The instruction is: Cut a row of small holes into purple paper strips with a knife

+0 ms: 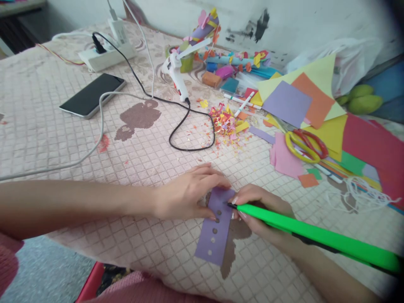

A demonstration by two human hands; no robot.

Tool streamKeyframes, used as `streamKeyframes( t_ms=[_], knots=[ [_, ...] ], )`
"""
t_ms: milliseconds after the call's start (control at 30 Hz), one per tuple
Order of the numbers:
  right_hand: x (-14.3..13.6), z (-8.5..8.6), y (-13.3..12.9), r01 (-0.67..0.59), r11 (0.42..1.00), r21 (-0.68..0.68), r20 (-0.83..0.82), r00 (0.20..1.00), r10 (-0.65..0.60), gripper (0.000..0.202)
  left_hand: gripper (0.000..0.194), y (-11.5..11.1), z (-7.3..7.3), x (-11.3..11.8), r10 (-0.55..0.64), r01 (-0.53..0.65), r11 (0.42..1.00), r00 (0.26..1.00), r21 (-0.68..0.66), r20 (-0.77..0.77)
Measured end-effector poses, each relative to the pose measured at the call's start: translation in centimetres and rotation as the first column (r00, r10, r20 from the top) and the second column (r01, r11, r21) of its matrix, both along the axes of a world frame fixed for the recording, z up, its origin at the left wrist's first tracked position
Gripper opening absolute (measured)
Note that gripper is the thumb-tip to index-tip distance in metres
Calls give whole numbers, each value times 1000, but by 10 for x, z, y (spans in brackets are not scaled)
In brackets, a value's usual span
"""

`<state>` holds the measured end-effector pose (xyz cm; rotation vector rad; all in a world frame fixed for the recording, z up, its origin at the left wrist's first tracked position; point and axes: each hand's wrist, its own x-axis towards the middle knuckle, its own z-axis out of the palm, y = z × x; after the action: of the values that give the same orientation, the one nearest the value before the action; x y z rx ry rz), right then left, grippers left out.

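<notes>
A purple paper strip (217, 235) with a row of several round holes lies on the patterned tablecloth near the front edge. My left hand (197, 189) rests over its upper left side, thumb and fingers apart, touching the paper. At the strip's upper right, my right hand (263, 206) is closed around the dark front end of a long bright green tool (315, 233). The tool's dark tip meets the paper near the strip's top. Its rear end runs off to the lower right.
A white glue gun (176, 78) with a looping black cable stands behind, beside paper scraps (225, 122). Scissors (306, 145) and coloured sheets (287, 103) lie at the right. A phone (93, 94) and power strip (107, 57) are at the left.
</notes>
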<state>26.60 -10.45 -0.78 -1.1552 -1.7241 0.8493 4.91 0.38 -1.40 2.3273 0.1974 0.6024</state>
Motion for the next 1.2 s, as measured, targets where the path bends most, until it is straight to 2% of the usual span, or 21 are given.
streamKeyframes(
  t_ms=[367,767,1200],
  knots=[
    [1,11,4,-48,999,11,75,996,47,17,54,2,-2,-1,-19,19,1000,1000,15,-9],
    [4,8,3,-78,995,-59,35,996,81,24,51,2,0,-2,-43,44,998,999,42,-7],
    [6,7,3,-77,995,-57,78,994,81,22,56,2,-1,-1,-33,34,999,999,39,-4]
  ],
)
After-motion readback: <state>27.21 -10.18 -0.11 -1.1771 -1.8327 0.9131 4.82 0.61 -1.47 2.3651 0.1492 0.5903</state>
